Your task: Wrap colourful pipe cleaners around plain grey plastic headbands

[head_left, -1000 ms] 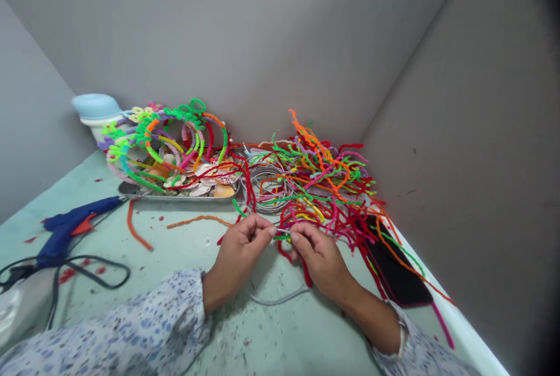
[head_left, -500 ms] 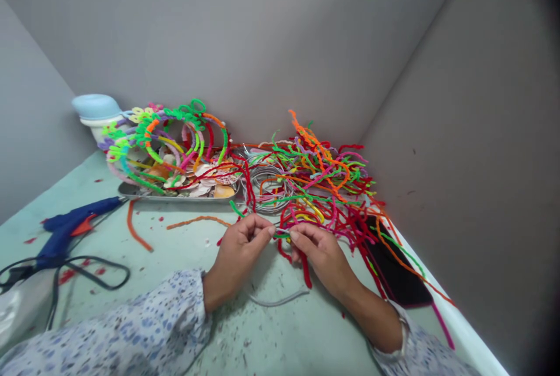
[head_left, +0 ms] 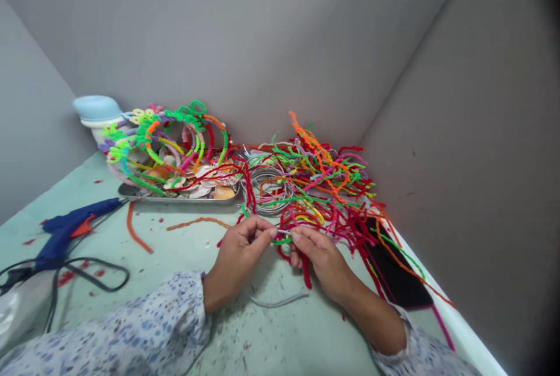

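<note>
Fingers (head_left: 262, 238), left hand (head_left: 237, 259): closed on one end of a wire (head_left: 284, 232). Fingers, right hand (head_left: 322, 256): pinching its other end.

Left to right:

Glue gun (head_left: 72, 227): on counter (head_left: 144, 332), cord (head_left: 114, 290) looped; a sleeve (head_left: 161, 317) catching the cord could drag it.

Tray (head_left: 192, 201): hoops (head_left: 151, 129) piled on it; a knock could spill them.

Wire: between the hands, above counter, green stem (head_left: 282, 241) just below; joined or not, cannot tell. A loose pinch could let it slip.

Red stem (head_left: 307, 274): beside right hand; could tangle.

Phone (head_left: 405, 279): stems across it, near counter edge; a tugged stem could shift it.
</note>
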Action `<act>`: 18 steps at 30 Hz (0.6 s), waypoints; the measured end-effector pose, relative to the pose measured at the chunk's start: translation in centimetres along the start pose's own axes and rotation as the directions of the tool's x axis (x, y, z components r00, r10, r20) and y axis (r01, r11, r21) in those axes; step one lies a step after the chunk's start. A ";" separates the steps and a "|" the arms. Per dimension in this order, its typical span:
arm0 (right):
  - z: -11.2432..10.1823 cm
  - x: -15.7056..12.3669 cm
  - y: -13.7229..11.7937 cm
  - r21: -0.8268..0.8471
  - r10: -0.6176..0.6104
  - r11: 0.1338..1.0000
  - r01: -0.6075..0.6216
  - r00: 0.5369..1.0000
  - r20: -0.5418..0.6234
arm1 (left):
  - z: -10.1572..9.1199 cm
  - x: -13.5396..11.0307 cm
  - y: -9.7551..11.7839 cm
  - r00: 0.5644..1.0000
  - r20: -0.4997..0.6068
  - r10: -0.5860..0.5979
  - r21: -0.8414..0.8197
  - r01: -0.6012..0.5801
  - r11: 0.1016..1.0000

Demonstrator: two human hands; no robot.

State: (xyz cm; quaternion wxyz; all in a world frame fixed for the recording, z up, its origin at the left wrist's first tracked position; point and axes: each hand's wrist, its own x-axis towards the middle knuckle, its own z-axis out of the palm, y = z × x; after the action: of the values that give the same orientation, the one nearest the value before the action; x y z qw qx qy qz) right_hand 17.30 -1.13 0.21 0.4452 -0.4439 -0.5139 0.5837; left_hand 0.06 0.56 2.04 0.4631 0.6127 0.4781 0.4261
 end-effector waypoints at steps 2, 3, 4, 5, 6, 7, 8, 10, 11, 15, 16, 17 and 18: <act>-0.1 0.0 0.3 0.048 0.013 0.999 -0.014 1.000 0.016 | 0.0 0.0 0.0 1.000 0.005 0.009 -0.002 -0.009 1.000; -0.2 0.1 0.4 0.077 0.023 0.997 -0.024 0.999 0.023 | 0.0 0.0 0.0 1.000 0.006 0.010 -0.005 -0.010 1.000; -0.2 0.1 0.5 0.108 0.032 0.994 -0.034 0.999 0.028 | 0.0 0.0 0.0 1.000 0.006 0.011 -0.006 -0.011 1.000; -0.2 0.1 0.6 0.136 0.039 0.990 -0.043 0.999 0.033 | 0.0 0.0 0.0 1.000 0.005 0.012 -0.006 -0.012 1.000; -0.2 0.1 0.7 0.160 0.044 0.986 -0.049 0.998 0.036 | 0.0 0.0 0.0 1.000 0.003 0.015 -0.003 -0.015 1.000; -0.2 0.1 0.7 0.180 0.047 0.982 -0.054 0.998 0.042 | 0.0 0.0 0.0 1.000 0.002 0.020 0.001 -0.020 1.000; -0.2 0.1 0.7 0.196 0.050 0.979 -0.058 0.998 0.046 | 0.0 0.0 0.0 1.000 0.002 0.026 0.005 -0.026 1.000; -0.2 0.1 0.7 0.221 0.054 0.973 -0.065 0.997 0.055 | 0.0 0.0 -0.1 0.999 0.000 0.033 0.012 -0.033 0.999; -0.2 0.1 0.7 0.230 0.057 0.971 -0.069 0.997 0.059 | 0.0 0.0 -0.1 0.999 0.000 0.035 0.015 -0.035 0.999; -0.2 0.1 0.8 0.256 0.062 0.964 -0.078 0.996 0.070 | -0.1 0.1 -0.3 0.999 0.003 0.037 0.021 -0.037 0.999; -0.2 0.1 0.8 0.264 0.064 0.961 -0.079 0.996 0.066 | 0.0 0.1 -0.3 0.999 0.001 0.036 0.022 -0.036 0.999; -0.2 0.1 0.8 0.274 0.067 0.958 -0.080 0.996 0.060 | 0.0 0.1 -0.4 0.999 -0.003 0.034 0.023 -0.034 0.999; -0.2 0.2 0.8 0.284 0.069 0.956 -0.081 0.996 0.050 | 0.0 0.2 -0.4 0.999 -0.008 0.032 0.024 -0.032 0.999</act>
State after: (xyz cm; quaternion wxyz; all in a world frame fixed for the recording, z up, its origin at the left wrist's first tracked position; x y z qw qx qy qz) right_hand 17.39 -0.99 -0.56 0.4719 -0.3826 -0.4158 0.6767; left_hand -0.01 0.77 1.65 0.4467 0.6240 0.4752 0.4304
